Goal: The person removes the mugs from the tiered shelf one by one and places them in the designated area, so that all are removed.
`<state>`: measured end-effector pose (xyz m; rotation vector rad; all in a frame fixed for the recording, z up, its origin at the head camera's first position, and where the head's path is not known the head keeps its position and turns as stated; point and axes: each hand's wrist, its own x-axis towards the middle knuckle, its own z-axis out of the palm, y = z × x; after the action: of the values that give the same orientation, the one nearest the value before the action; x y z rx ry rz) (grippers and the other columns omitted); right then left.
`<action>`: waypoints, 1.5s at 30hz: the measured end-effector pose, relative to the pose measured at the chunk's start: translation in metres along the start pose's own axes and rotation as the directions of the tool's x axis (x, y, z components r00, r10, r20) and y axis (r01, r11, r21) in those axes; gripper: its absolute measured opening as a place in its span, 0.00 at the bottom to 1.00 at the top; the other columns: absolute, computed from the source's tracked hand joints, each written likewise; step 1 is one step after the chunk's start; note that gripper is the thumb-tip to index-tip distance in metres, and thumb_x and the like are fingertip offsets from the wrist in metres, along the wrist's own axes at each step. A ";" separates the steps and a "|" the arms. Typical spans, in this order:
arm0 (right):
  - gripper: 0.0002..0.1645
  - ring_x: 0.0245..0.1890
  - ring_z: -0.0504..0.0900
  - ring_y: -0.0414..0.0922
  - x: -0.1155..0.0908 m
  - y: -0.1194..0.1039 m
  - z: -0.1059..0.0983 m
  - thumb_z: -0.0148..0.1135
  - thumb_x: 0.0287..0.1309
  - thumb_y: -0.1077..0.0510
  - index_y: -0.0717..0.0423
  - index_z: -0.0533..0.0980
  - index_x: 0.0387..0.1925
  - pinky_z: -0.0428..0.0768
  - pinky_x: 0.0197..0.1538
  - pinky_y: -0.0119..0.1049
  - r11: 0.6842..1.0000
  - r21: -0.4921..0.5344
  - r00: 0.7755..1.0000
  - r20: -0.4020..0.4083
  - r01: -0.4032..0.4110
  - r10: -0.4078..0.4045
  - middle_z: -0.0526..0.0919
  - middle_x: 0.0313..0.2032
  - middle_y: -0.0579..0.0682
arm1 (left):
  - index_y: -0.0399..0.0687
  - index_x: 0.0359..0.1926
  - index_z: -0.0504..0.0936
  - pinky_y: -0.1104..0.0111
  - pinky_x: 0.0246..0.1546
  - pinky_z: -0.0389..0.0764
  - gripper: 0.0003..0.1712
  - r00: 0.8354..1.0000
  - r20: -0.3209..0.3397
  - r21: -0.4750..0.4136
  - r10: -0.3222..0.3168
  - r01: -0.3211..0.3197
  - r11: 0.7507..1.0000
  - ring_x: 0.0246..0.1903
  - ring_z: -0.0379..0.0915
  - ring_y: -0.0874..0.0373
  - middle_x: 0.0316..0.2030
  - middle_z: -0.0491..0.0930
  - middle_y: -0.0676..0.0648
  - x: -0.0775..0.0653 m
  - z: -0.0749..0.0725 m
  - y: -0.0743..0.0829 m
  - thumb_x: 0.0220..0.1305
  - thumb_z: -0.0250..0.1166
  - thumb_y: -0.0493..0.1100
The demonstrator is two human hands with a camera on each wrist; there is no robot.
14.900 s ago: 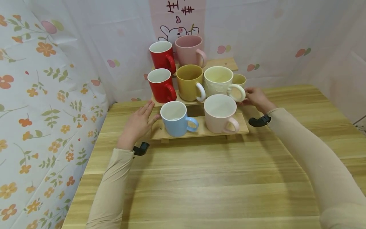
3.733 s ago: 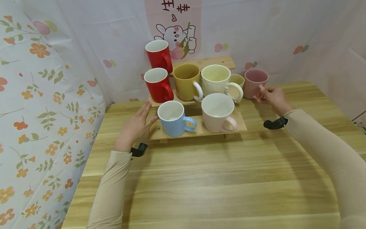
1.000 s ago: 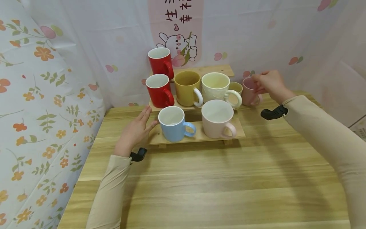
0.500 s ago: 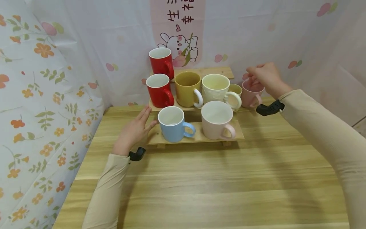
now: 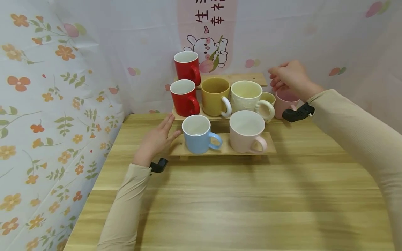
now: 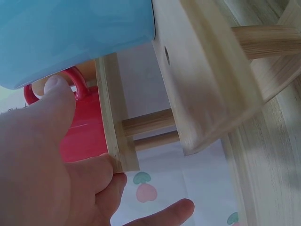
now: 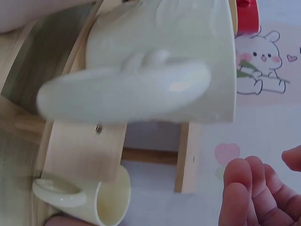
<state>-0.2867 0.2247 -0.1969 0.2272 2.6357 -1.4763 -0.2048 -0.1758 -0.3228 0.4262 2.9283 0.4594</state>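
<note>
My left hand (image 5: 155,141) lies at the left end of the three-tier wooden rack (image 5: 221,148), fingers fairly straight. In the left wrist view its index finger touches the end of the shelf under a red mug (image 6: 84,136); the thumb overlaps that mug's handle. My right hand (image 5: 292,78) hovers over the dusky pink mug (image 5: 285,106), which stands on the table at the rack's right. Its fingers (image 7: 237,181) curl loosely around nothing, thumb apart. Left of the pink mug is a small yellow mug (image 5: 268,98), partly hidden behind the cream mug (image 5: 243,103).
A red mug (image 5: 185,69) stands at the top shelf's left; bare board (image 5: 248,78) shows beside it. On the middle shelf, a mustard mug (image 5: 213,103) stands beside the cream one. A blue mug (image 5: 196,139) and pale pink mug (image 5: 245,139) occupy the bottom shelf.
The dusky pink mug has gone from the top shelf to the table at right. My right hand has let go of its handle and risen leftward above it. The left hand stays put.
</note>
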 end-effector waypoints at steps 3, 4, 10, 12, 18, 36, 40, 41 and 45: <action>0.18 0.15 0.81 0.38 0.000 -0.005 0.003 0.54 0.64 0.46 0.59 0.75 0.34 0.82 0.24 0.31 0.999 -0.032 1.000 0.015 0.005 -0.005 0.80 0.13 0.41 | 0.50 0.76 0.40 0.46 0.65 0.62 0.45 1.000 -0.004 -0.008 -0.004 0.004 1.000 0.70 0.54 0.41 0.76 0.37 0.49 0.002 0.001 0.002 0.69 0.44 0.66; 0.19 0.15 0.81 0.38 0.000 -0.007 0.004 0.54 0.64 0.46 0.60 0.74 0.35 0.82 0.24 0.30 0.999 -0.033 1.000 0.021 0.008 -0.007 0.80 0.14 0.41 | 0.50 0.76 0.40 0.46 0.65 0.62 0.45 1.000 -0.004 -0.007 -0.005 0.005 1.000 0.69 0.54 0.41 0.76 0.37 0.49 0.002 0.001 0.002 0.69 0.45 0.66; 0.17 0.15 0.80 0.39 0.002 -0.020 0.015 0.52 0.65 0.49 0.60 0.72 0.39 0.82 0.25 0.31 1.000 -0.022 0.999 0.036 -0.010 0.011 0.80 0.16 0.42 | 0.49 0.76 0.41 0.46 0.65 0.62 0.45 1.000 -0.003 -0.005 -0.003 0.003 1.000 0.69 0.55 0.40 0.76 0.38 0.48 0.002 0.002 0.000 0.70 0.46 0.65; 0.17 0.15 0.80 0.39 0.002 -0.025 0.018 0.51 0.65 0.49 0.60 0.72 0.39 0.82 0.25 0.31 0.999 -0.047 0.999 0.034 -0.014 0.016 0.79 0.16 0.42 | 0.49 0.76 0.41 0.46 0.65 0.61 0.45 1.000 -0.005 -0.009 0.001 -0.001 1.000 0.69 0.55 0.40 0.76 0.38 0.48 0.002 0.002 0.000 0.70 0.45 0.65; 0.17 0.15 0.81 0.39 0.002 -0.037 0.026 0.52 0.65 0.50 0.62 0.72 0.38 0.82 0.25 0.30 0.999 -0.049 0.998 0.058 0.020 -0.018 0.79 0.16 0.43 | 0.49 0.76 0.41 0.46 0.65 0.61 0.46 1.000 -0.006 -0.014 0.005 -0.005 1.000 0.69 0.54 0.40 0.76 0.37 0.49 0.005 0.003 -0.002 0.69 0.45 0.67; 0.11 0.13 0.80 0.40 0.009 -0.073 0.060 0.53 0.65 0.55 0.61 0.72 0.37 0.81 0.22 0.30 0.999 0.029 0.992 0.129 -0.013 0.009 0.79 0.14 0.46 | 0.49 0.76 0.40 0.46 0.65 0.62 0.46 1.000 0.001 0.005 0.012 -0.012 1.000 0.70 0.53 0.41 0.76 0.37 0.48 0.003 -0.001 0.000 0.68 0.44 0.67; 0.11 0.13 0.80 0.40 0.010 -0.077 0.066 0.53 0.65 0.55 0.61 0.72 0.36 0.81 0.21 0.29 1.000 0.025 0.990 0.138 0.004 -0.008 0.79 0.14 0.46 | 0.49 0.76 0.40 0.46 0.65 0.62 0.46 1.000 -0.002 0.003 0.015 -0.015 1.000 0.70 0.53 0.40 0.76 0.37 0.48 0.004 -0.001 -0.001 0.68 0.44 0.67; 0.11 0.13 0.80 0.40 0.011 -0.077 0.068 0.54 0.65 0.55 0.60 0.72 0.36 0.81 0.21 0.29 1.000 0.021 0.990 0.141 0.007 -0.010 0.79 0.14 0.46 | 0.49 0.76 0.40 0.46 0.65 0.62 0.46 1.000 0.000 0.003 0.015 -0.015 1.000 0.70 0.53 0.40 0.76 0.37 0.48 0.004 -0.001 -0.001 0.68 0.44 0.67; 0.11 0.13 0.80 0.40 0.012 -0.080 0.073 0.54 0.64 0.54 0.60 0.72 0.35 0.81 0.22 0.29 1.000 -0.002 0.989 0.146 0.013 -0.012 0.79 0.14 0.45 | 0.49 0.76 0.40 0.46 0.64 0.64 0.46 1.000 0.002 0.002 0.021 -0.021 1.000 0.68 0.56 0.39 0.76 0.37 0.48 0.003 0.002 -0.002 0.68 0.44 0.67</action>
<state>-0.3118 0.1216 -0.1697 0.0981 2.5281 -1.4342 -0.2077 -0.1759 -0.3255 0.4580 2.9250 0.4592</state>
